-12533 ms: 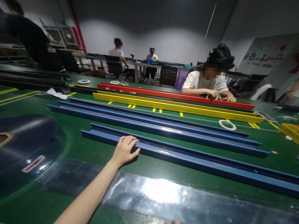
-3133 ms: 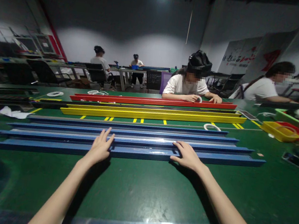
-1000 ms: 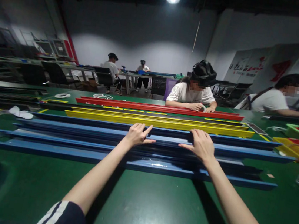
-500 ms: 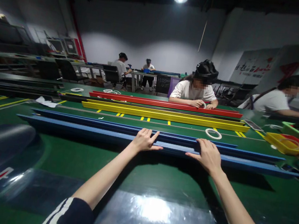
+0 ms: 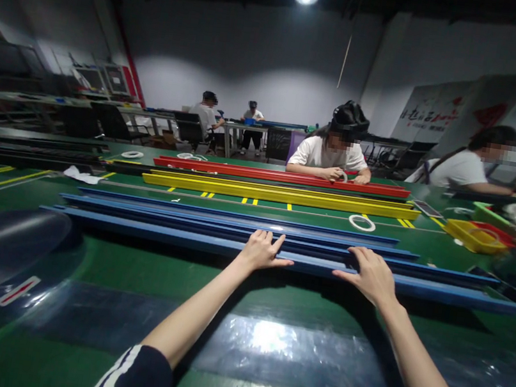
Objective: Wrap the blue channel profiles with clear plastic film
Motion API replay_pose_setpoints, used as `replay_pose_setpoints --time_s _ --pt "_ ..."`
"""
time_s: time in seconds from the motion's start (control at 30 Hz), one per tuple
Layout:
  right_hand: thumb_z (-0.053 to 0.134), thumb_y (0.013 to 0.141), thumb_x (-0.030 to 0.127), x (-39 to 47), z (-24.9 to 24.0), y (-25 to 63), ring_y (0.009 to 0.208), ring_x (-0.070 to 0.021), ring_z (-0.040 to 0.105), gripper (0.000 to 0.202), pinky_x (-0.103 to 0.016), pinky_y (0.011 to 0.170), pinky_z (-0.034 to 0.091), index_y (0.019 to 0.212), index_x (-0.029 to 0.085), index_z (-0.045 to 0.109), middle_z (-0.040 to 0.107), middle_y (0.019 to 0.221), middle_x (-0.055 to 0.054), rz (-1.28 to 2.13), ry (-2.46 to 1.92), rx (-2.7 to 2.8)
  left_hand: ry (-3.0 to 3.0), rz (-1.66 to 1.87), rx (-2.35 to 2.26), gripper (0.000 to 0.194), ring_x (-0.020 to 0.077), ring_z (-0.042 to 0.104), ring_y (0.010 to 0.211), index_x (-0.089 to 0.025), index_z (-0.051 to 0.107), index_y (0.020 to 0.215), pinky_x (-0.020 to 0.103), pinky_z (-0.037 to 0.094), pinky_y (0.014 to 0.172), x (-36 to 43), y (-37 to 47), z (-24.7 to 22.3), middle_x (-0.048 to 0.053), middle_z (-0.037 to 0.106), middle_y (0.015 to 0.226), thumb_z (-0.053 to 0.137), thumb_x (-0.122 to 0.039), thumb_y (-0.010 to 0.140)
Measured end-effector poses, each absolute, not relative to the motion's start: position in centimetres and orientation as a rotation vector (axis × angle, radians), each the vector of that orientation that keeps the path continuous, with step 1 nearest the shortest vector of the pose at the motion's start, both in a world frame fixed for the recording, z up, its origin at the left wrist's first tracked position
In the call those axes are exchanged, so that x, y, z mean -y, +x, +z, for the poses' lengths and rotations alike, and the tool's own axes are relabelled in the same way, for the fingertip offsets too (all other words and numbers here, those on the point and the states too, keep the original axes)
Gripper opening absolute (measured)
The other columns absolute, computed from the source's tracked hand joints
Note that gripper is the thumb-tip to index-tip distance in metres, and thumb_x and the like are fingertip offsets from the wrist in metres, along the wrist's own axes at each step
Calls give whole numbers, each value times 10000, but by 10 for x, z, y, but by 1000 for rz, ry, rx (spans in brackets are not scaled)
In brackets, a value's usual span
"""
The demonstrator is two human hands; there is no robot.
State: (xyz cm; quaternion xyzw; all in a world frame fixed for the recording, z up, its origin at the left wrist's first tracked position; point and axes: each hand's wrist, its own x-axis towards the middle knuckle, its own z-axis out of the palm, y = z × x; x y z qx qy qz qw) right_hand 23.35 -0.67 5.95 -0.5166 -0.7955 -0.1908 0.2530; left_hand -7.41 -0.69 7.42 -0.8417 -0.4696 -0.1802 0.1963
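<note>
Both hands grip the near long blue channel (image 5: 305, 264), thumbs on its near side and fingers over its top. My left hand (image 5: 263, 250) is left of its middle, and my right hand (image 5: 370, 275) is further right. Just behind lies another blue channel (image 5: 115, 206), with a blue strip (image 5: 187, 210) showing beyond it. The near channel's right end reaches further right than the others. Clear plastic film (image 5: 292, 354) is spread on the green table in front of my forearms.
Yellow (image 5: 277, 196) and red (image 5: 242, 171) channels lie farther back. A white tape ring (image 5: 362, 223) sits right of centre. A large film roll (image 5: 13, 241) is at left. Yellow tray (image 5: 474, 236) at right. A person (image 5: 336, 144) sits opposite, hands near the red channel.
The near blue channel and both my hands have shifted right in the view and slightly nearer. More blue edges now show behind it. The view has also moved slightly.
</note>
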Motion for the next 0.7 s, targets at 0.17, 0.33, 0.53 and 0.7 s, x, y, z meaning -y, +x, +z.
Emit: replay_pose_setpoints --time_s 0.17,0.33,0.53,0.7 --pt "443 714 723 17 59 279 921 -252 592 684 -362 773 459 1113 183 569 620 1073 -101 -505 -1485 2139 -2357 -481 1240 848 254 604 739 -117 599 1168 345 391 671 11 -30 73 177 647 769 235 -762 756" --pt "439 689 753 31 53 318 947 -256 596 720 -358 776 471 1107 182 572 625 1079 -95 -482 -1548 2116 -2366 -536 1181 862 267 608 701 -79 603 1141 345 378 636 22 6 71 194 646 734 221 -753 763" --pt "476 678 737 44 49 336 963 -245 602 692 -331 739 483 1129 220 566 613 1126 -63 -425 -1610 2075 -2396 -550 1180 873 277 613 720 -65 600 1139 358 379 661 30 23 69 207 653 746 224 -756 760" --pt "487 693 704 50 53 347 949 -244 611 648 -319 671 484 1146 248 570 607 1150 -48 -402 -1667 2049 -2432 -554 1183 880 294 615 721 -45 590 1152 373 378 670 33 36 69 224 650 748 241 -752 761"
